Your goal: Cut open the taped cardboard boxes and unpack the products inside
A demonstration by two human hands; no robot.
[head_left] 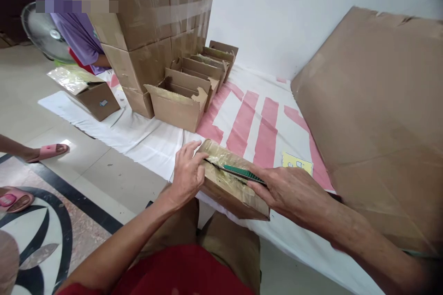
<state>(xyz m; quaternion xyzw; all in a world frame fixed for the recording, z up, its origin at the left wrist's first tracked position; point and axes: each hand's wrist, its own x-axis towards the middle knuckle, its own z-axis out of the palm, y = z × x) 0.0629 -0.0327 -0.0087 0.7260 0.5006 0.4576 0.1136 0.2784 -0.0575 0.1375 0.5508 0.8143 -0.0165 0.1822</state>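
A cardboard box with clear, yellowish tape on its top lies on the cloth edge just in front of my lap. My right hand is wrapped round a green utility knife, whose blade lies along the taped seam of the box top. At the box's far left end, my left hand holds the corner. Its thumb is bent and its other fingers reach over the top, close to the blade tip. Whether the blade has cut into the tape cannot be made out.
Open cardboard boxes stand in a row beside a tall stack of taped cartons. A large cardboard sheet or carton rises on the right. Another person's purple sleeve, a fan and a pink-slippered foot are at left.
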